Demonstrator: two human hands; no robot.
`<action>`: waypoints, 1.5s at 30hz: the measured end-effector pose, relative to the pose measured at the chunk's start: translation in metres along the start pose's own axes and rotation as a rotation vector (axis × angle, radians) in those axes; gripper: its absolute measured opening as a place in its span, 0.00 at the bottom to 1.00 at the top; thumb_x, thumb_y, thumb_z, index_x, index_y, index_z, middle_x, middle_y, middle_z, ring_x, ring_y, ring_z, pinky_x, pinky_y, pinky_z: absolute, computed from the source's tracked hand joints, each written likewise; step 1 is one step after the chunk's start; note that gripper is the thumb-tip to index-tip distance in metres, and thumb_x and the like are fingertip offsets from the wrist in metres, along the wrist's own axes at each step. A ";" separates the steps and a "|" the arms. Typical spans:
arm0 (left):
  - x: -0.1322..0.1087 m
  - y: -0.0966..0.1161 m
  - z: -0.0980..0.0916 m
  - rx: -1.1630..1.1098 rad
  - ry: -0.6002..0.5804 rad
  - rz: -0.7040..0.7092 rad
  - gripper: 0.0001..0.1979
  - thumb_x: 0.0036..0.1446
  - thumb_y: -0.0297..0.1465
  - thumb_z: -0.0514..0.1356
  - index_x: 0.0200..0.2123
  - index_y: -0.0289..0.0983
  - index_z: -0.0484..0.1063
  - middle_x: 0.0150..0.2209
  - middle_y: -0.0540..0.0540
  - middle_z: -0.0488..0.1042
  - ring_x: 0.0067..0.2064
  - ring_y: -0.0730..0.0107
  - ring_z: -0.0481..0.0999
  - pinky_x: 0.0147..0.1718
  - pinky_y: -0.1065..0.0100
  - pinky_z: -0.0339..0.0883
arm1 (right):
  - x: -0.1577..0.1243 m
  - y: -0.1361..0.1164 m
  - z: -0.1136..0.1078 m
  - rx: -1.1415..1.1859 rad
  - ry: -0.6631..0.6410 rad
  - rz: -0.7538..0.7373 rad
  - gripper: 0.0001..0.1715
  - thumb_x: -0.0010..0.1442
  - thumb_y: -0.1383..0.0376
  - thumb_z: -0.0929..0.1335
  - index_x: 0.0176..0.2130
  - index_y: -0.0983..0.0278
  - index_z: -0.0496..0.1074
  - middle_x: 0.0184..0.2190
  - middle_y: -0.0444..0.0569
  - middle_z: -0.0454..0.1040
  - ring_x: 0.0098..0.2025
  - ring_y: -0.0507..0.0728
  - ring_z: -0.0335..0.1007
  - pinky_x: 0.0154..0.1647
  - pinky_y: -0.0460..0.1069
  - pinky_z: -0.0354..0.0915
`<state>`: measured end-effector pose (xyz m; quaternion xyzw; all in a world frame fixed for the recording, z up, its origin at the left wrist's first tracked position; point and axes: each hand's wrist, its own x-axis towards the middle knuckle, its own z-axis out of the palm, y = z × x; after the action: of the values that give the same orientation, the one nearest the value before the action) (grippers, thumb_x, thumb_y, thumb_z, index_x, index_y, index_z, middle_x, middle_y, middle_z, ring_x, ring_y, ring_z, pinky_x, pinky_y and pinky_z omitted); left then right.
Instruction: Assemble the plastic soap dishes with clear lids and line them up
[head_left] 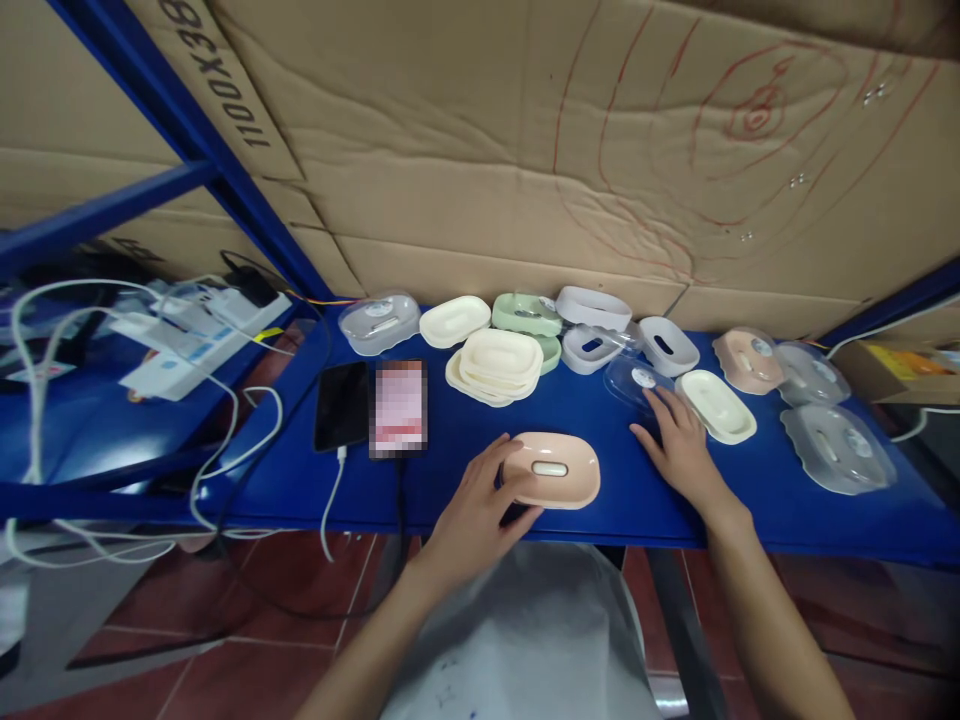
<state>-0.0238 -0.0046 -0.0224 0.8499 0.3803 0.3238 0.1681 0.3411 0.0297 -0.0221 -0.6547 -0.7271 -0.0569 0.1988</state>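
one pink soap dish (555,470) sits at the near edge of the blue table (450,445), left hand (480,505) curled on its left end. right hand (679,445) lies flat, fingers spread, by a clear lid (636,380). likely light, stiff, slick plastic; grip the rim.

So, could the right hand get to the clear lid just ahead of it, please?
Probably yes: the right hand lies flat on the blue shelf, fingertips almost at the clear lid, with nothing between.
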 end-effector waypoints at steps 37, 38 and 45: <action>-0.004 -0.009 0.005 -0.145 0.040 -0.112 0.32 0.62 0.35 0.73 0.67 0.50 0.68 0.71 0.39 0.66 0.70 0.52 0.72 0.66 0.50 0.73 | -0.058 -0.110 -0.007 0.296 0.035 -0.473 0.43 0.73 0.70 0.68 0.78 0.52 0.51 0.71 0.56 0.68 0.75 0.65 0.61 0.73 0.71 0.63; -0.004 -0.009 0.005 -0.137 0.033 -0.113 0.33 0.62 0.35 0.73 0.67 0.49 0.68 0.72 0.39 0.67 0.70 0.52 0.72 0.65 0.51 0.73 | -0.058 -0.110 -0.007 0.299 0.026 -0.471 0.43 0.73 0.70 0.68 0.78 0.52 0.51 0.71 0.56 0.67 0.75 0.65 0.61 0.73 0.71 0.63; -0.005 -0.010 0.007 -0.100 0.016 -0.105 0.32 0.63 0.37 0.73 0.67 0.48 0.68 0.72 0.39 0.67 0.70 0.52 0.73 0.63 0.53 0.76 | -0.060 -0.107 -0.007 0.320 -0.020 -0.473 0.43 0.73 0.72 0.67 0.78 0.50 0.52 0.73 0.53 0.65 0.76 0.64 0.57 0.75 0.72 0.60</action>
<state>-0.0275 -0.0018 -0.0349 0.8166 0.4092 0.3399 0.2241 0.2420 -0.0432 -0.0185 -0.4278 -0.8612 0.0205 0.2737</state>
